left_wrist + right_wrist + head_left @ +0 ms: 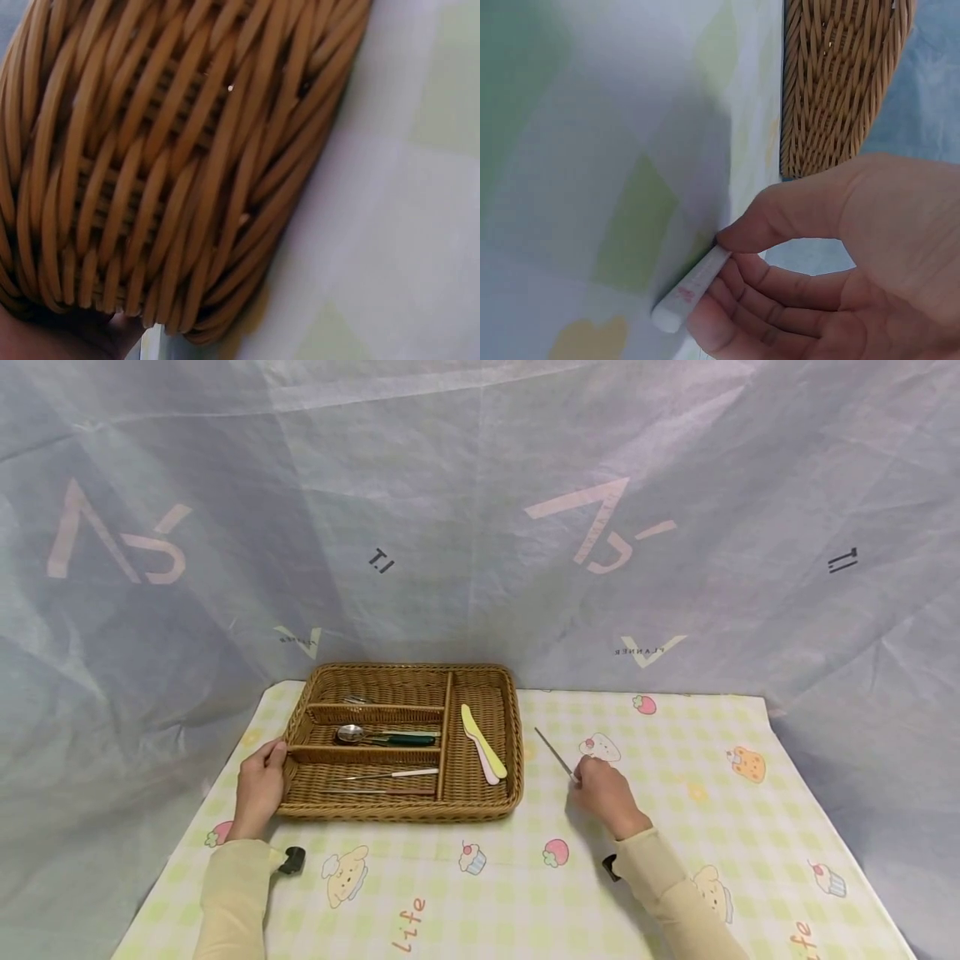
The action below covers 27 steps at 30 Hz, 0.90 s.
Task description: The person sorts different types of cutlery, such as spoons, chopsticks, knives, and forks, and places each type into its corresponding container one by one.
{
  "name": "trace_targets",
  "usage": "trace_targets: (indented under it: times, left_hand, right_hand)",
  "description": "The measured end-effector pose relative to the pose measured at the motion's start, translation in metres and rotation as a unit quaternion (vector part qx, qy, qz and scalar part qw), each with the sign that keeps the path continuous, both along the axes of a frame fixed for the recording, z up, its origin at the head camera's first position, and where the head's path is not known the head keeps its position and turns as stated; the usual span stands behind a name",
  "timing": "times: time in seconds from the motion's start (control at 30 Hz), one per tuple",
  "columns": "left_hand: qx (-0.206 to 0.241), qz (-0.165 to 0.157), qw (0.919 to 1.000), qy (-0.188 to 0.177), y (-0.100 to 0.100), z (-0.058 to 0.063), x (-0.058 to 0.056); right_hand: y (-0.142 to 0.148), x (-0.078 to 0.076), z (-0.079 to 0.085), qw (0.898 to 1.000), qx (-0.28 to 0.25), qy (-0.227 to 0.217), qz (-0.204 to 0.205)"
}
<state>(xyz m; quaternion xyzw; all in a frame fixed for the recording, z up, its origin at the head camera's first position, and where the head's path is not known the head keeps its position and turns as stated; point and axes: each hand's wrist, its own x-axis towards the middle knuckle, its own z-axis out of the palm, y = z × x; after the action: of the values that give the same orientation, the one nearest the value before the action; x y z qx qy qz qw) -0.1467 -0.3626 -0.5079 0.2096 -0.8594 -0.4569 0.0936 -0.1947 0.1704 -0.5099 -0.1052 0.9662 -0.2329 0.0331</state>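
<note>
My left hand (261, 781) grips the left end of a brown wicker cutlery tray (397, 812), thumb at the rim. In the left wrist view the woven wall (172, 150) hides most of its fingers. To the tray's right, my right hand (606, 793) pinches a thin metal chopstick (553, 750) low over the cloth. Its white handle (694, 289), with a faint pink print, shows between thumb and fingers in the right wrist view. Inside the tray lie a spoon (350, 733), a dark green handle (411, 740), a white-handled chopstick (415, 772) and a yellow butter knife (483, 742) over a pink one.
A green-checked tablecloth (480, 910) with cartoon prints covers the table. Fork tines (356, 699) show in the tray's back compartment. Dividers (446, 735) split the tray into compartments. A grey fabric sheet (465, 527) hangs behind the table and along its sides.
</note>
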Motion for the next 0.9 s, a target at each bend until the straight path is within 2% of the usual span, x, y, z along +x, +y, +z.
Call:
trace_targets:
  times: [0.53,0.9]
  left_hand:
    - [-0.001,-0.009,0.9999,0.007,0.000,0.000,-0.001]
    - [0.001,-0.006,1.0000,0.007,-0.001,-0.001,0.001]
  right_hand:
    - [0.026,0.042,0.007,1.000,0.005,-0.017,-0.001]
    - [0.047,0.059,0.011,0.999,0.010,-0.037,-0.022]
